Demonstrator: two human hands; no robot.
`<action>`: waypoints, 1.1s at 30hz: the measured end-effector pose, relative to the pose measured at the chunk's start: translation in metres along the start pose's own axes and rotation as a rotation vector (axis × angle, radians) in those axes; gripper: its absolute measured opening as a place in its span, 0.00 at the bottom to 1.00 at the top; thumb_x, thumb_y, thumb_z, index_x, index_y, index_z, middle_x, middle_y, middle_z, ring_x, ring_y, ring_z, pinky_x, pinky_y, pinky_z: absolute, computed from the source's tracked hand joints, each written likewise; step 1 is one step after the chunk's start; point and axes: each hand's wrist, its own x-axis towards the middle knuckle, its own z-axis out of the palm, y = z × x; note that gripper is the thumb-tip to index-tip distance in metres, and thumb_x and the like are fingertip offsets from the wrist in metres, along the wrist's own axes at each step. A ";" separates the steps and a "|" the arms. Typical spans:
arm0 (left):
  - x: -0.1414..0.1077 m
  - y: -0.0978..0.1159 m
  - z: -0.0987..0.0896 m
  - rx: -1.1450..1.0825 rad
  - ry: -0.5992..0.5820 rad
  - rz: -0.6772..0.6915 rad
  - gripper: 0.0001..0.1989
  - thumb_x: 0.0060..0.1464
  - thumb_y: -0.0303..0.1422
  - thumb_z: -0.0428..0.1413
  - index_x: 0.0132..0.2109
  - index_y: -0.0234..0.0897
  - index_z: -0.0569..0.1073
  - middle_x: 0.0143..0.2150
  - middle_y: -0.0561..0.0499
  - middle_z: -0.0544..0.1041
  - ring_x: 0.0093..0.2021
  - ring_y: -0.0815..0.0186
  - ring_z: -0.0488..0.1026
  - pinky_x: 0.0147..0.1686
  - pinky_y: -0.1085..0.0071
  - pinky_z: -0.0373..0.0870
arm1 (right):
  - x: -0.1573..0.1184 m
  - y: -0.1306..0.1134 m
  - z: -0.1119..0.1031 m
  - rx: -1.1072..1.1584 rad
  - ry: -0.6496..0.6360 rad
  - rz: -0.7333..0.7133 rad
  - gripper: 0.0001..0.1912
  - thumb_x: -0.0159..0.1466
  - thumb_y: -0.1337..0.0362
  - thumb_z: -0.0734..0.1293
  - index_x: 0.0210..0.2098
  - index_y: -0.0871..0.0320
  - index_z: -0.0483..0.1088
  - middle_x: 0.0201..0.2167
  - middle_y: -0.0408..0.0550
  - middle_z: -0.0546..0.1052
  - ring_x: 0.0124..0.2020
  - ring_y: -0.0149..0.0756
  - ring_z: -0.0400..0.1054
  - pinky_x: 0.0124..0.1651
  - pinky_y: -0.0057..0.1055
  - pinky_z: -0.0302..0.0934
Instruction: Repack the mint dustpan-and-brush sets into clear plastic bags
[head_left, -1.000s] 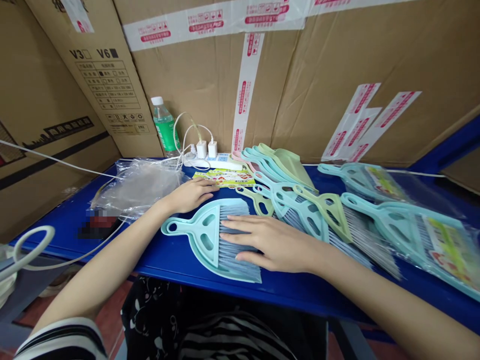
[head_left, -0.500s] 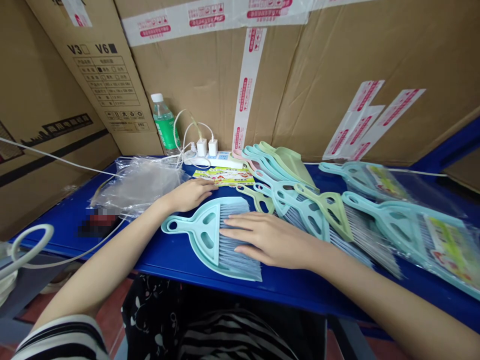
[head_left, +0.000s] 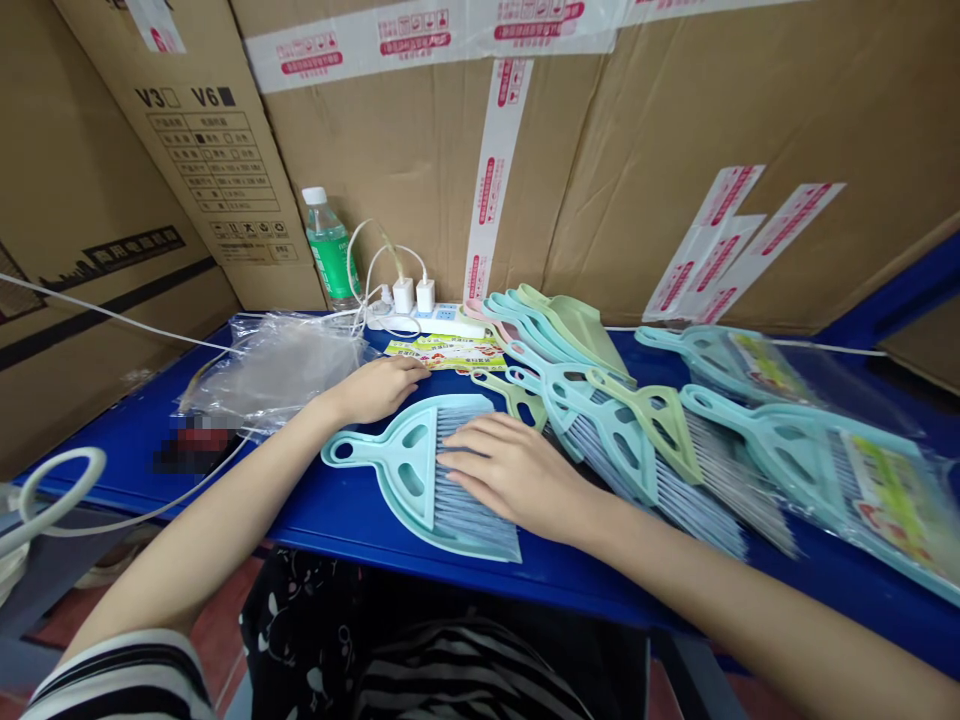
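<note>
Bristles of the pale teal hand brush (head_left: 480, 535), nested in its dustpan (head_left: 397, 470), lie under our right hand (head_left: 517, 470), which has slid toward the far edge, fingers spread, pressing without gripping. Our left hand (head_left: 375, 390), lightly curled and holding nothing, rests beside the dustpan on the blue table (head_left: 337, 530).

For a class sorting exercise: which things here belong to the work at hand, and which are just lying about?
Belonging: left hand, right hand, pale blue dustpan and brush, nearby dustpan sets, bagged sets.

Lying about: water bottle, power strip, white charger plugs.
</note>
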 end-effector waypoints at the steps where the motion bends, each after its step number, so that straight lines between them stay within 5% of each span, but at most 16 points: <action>1: 0.000 0.000 0.000 0.004 -0.001 0.000 0.18 0.63 0.26 0.44 0.56 0.31 0.72 0.56 0.40 0.75 0.57 0.60 0.72 0.56 0.61 0.69 | 0.002 -0.001 0.002 -0.010 0.015 0.009 0.09 0.68 0.66 0.63 0.36 0.59 0.75 0.36 0.48 0.80 0.39 0.38 0.71 0.44 0.36 0.63; 16: 0.001 0.004 -0.003 0.038 -0.029 -0.029 0.19 0.62 0.26 0.44 0.56 0.28 0.71 0.56 0.37 0.75 0.57 0.57 0.72 0.56 0.60 0.69 | 0.008 -0.004 0.014 -0.293 0.104 -0.172 0.15 0.66 0.75 0.59 0.26 0.58 0.70 0.25 0.42 0.73 0.29 0.35 0.63 0.40 0.33 0.56; 33: -0.005 0.010 -0.019 0.057 0.074 0.002 0.15 0.61 0.28 0.47 0.48 0.36 0.77 0.48 0.45 0.80 0.47 0.60 0.78 0.48 0.62 0.74 | 0.006 0.001 0.013 -0.191 0.070 -0.095 0.09 0.61 0.75 0.62 0.28 0.57 0.67 0.26 0.43 0.73 0.28 0.34 0.64 0.34 0.31 0.56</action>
